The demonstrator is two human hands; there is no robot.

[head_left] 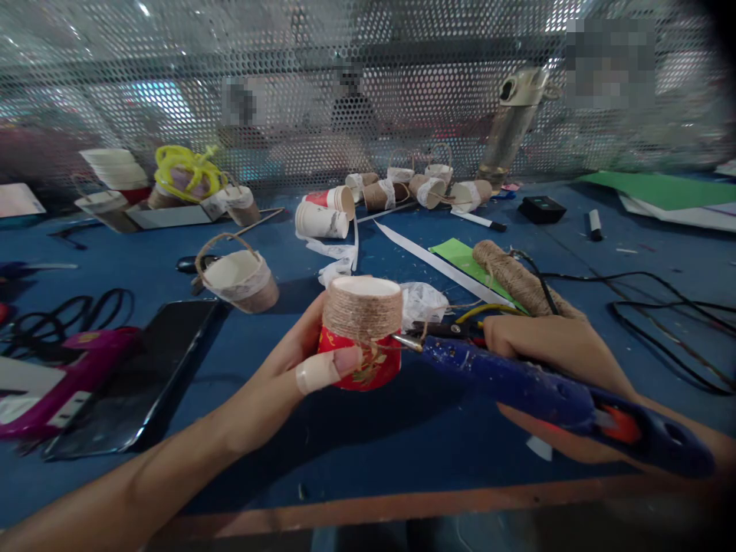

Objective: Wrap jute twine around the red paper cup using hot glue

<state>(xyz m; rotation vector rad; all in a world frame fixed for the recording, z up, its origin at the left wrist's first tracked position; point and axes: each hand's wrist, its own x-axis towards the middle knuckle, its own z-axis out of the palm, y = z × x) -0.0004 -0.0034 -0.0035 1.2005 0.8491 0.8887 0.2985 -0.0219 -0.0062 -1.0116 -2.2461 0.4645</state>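
Observation:
My left hand (304, 360), with a bandage on the thumb, is closed around a red paper cup (379, 368). Jute twine (362, 310) is wound round the cup's upper half, and its white inside shows at the top. In my right hand (552, 353) is a blue glue gun (506, 379), its metal tip against or very near the cup's side, just below the wound twine. Behind my right hand lies a spool of twine (517, 280). Scissors with yellow handles (488, 310) lie partly hidden behind the glue gun, next to crumpled white lace (422, 303).
A small twine-wrapped basket (244, 280) with a handle stands left of the cup. A phone (138, 376) and a magenta glue gun (86, 376) lie at left. Several cups and baskets, a bottle (509, 126) and black cable (644, 287) lie farther back, before a perforated metal screen (402, 100).

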